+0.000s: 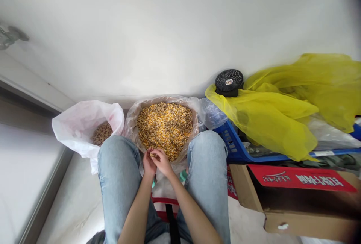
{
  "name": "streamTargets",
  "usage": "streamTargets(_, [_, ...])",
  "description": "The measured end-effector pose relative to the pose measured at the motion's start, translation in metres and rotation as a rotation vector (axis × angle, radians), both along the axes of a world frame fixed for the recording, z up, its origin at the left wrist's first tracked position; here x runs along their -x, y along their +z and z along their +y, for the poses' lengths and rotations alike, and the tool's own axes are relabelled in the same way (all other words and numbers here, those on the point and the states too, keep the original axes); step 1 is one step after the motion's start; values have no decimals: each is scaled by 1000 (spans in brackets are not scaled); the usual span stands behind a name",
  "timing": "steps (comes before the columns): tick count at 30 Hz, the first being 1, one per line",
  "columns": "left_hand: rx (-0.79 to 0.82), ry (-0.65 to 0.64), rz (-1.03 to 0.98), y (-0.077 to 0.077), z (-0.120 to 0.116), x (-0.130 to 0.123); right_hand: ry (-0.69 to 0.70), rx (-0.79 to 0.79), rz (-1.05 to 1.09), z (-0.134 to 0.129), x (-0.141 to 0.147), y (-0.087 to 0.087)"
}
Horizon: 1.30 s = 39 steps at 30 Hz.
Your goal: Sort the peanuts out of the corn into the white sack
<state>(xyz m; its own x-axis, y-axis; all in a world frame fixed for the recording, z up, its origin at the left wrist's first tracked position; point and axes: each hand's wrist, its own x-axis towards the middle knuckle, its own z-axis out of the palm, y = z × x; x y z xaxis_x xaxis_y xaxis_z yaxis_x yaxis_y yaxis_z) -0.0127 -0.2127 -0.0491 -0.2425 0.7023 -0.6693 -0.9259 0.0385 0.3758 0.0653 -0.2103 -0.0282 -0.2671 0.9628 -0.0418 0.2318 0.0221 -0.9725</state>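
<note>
Between my knees stands a clear plastic-lined bag [196, 105] filled with yellow corn kernels [153, 129] mixed with unshelled peanuts [166, 107]. Over its near edge, my left hand [149, 165] and my right hand [163, 162] meet with fingers closed together. A small tan piece that looks like a peanut [153, 155] shows between the fingertips of both. Anything else inside the curled left fingers is hidden. To the left, a white plastic bag [76, 123] stands open with brown peanuts [102, 134] at its bottom.
On the right, a blue plastic crate [234, 142] holds yellow mesh cloth [270, 116] and clear plastic. A small black fan [229, 80] sits on its back corner. Nearer is an open cardboard box [307, 221] with a red flap. A white wall [169, 33] rises behind.
</note>
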Motion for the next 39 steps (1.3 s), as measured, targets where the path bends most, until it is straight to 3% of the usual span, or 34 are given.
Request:
streamTargets(6, [-23, -48, -73, 0, 0, -1, 80, -58, 19, -6, 1, 10])
streamTargets(10, [-1, -52, -96, 4, 0, -2, -108, -2, 104, -5, 0, 12])
streamTargets(15, [-43, -75, -97, 15, -1, -6, -503, 325, 409, -2, 1, -2])
streamTargets(19, [-17, -104, -82, 25, -2, -14, -605, 598, 816, -2, 10, -12])
streamTargets(22, [-18, -167, -43, 33, 1, -24, -629, 705, 1093, 2, 15, -8])
streamTargets(26, [-89, -274, 103, 52, 19, -42, -677, 709, 1270, 22, 7, 14])
streamTargets(29, [-183, -429, 379, 77, 38, -56, -703, 706, 1328, 43, -10, 42])
streamTargets(34, [-461, -742, 936, 128, 64, -74, -695, 569, 1301, 78, -41, 95])
streamTargets(39, [-756, -856, 1312, 165, 82, -83, -609, 468, 1177, 96, -57, 126])
